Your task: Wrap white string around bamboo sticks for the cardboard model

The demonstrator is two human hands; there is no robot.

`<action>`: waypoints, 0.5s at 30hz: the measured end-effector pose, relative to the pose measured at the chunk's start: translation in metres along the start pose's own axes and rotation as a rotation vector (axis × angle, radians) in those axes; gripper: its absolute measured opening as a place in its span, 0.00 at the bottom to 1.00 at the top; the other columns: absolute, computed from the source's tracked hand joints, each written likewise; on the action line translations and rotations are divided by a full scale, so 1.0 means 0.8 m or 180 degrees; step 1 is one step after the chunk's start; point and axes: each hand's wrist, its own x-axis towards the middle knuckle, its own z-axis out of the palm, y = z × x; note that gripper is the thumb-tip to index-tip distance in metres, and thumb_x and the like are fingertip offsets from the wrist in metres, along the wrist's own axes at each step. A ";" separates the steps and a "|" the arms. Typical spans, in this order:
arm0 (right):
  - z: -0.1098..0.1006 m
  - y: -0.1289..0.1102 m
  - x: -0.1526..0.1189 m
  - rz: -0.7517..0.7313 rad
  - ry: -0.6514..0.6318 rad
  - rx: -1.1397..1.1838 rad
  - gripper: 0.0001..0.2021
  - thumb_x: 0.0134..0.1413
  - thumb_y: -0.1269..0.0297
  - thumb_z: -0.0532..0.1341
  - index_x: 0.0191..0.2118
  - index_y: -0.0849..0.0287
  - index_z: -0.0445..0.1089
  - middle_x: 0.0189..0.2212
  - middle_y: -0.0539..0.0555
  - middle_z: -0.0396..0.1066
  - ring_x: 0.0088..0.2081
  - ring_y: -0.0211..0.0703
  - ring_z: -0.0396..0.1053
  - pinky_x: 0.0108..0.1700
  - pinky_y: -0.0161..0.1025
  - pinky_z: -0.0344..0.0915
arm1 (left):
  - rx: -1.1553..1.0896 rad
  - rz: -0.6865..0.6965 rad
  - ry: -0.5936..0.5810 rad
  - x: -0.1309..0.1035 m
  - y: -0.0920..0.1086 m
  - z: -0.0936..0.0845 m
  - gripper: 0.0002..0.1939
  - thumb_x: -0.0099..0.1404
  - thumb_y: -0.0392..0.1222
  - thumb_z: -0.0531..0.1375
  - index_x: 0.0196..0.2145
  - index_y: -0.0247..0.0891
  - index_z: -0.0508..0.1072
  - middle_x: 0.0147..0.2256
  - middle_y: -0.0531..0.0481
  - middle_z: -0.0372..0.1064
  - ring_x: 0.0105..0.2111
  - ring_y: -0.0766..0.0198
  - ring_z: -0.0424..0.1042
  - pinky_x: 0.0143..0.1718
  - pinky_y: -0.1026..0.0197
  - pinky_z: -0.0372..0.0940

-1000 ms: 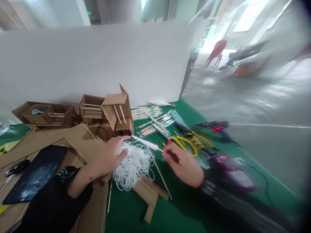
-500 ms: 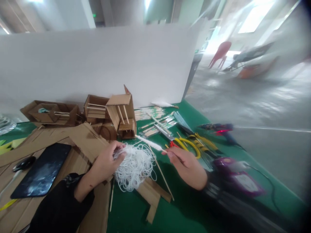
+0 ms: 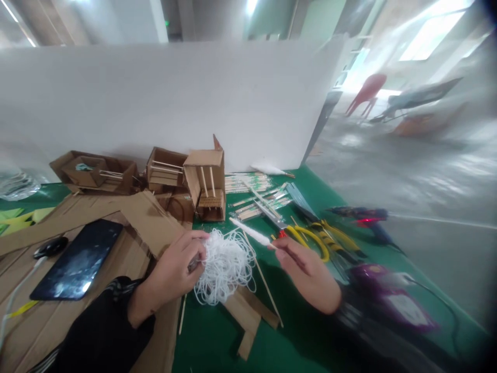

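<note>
In the head view my right hand (image 3: 306, 272) pinches the bare end of a thin wooden stick, whose far length is wrapped in a fuzzy white layer (image 3: 252, 231). It points up and left, above the green table (image 3: 298, 342). A tangled heap of white cord (image 3: 225, 267) lies just left of it. My left hand (image 3: 182, 261) rests at the heap's left edge, its fingers curled against the strands. Whether a strand runs between the fingertips is hard to see. Below the heap lies a bent cardboard strip (image 3: 248, 321), with a bare stick (image 3: 267, 285) to its right.
Behind stand small cardboard boxes (image 3: 204, 181) fitted with sticks. Packaged sticks (image 3: 260, 204), scissors (image 3: 306, 241), yellow-handled pliers (image 3: 341, 238) and a glue gun (image 3: 361, 215) lie to the right. A dark phone (image 3: 77, 261) sits on cardboard sheets at left. A white panel (image 3: 194, 98) closes the back.
The whole view has shifted, so the scene sits further right. The fingers of my left hand have curled more at the cord heap. My right hand still holds the wrapped stick.
</note>
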 end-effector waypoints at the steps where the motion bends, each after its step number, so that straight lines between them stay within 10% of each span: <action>1: -0.001 0.000 0.000 -0.0021 0.0002 -0.0031 0.14 0.64 0.58 0.47 0.37 0.58 0.67 0.22 0.49 0.64 0.24 0.39 0.64 0.25 0.36 0.60 | 0.0039 0.0026 -0.0020 -0.001 0.001 -0.001 0.05 0.59 0.32 0.55 0.31 0.40 0.62 0.49 0.43 0.63 0.52 0.54 0.62 0.51 0.53 0.59; 10: 0.003 -0.001 0.003 -0.0112 0.0167 0.0002 0.08 0.61 0.61 0.53 0.35 0.58 0.65 0.26 0.51 0.69 0.27 0.39 0.67 0.30 0.35 0.64 | 0.0096 0.0025 0.0122 -0.001 -0.004 0.005 0.09 0.65 0.39 0.54 0.26 0.39 0.62 0.42 0.46 0.67 0.46 0.58 0.67 0.46 0.57 0.61; 15: 0.006 0.005 0.001 -0.0002 -0.0017 0.0119 0.06 0.61 0.60 0.54 0.35 0.57 0.62 0.26 0.50 0.69 0.26 0.38 0.68 0.29 0.34 0.64 | 0.0144 -0.0227 0.0182 -0.003 -0.010 0.013 0.12 0.63 0.38 0.55 0.45 0.39 0.65 0.38 0.49 0.67 0.38 0.61 0.69 0.40 0.59 0.64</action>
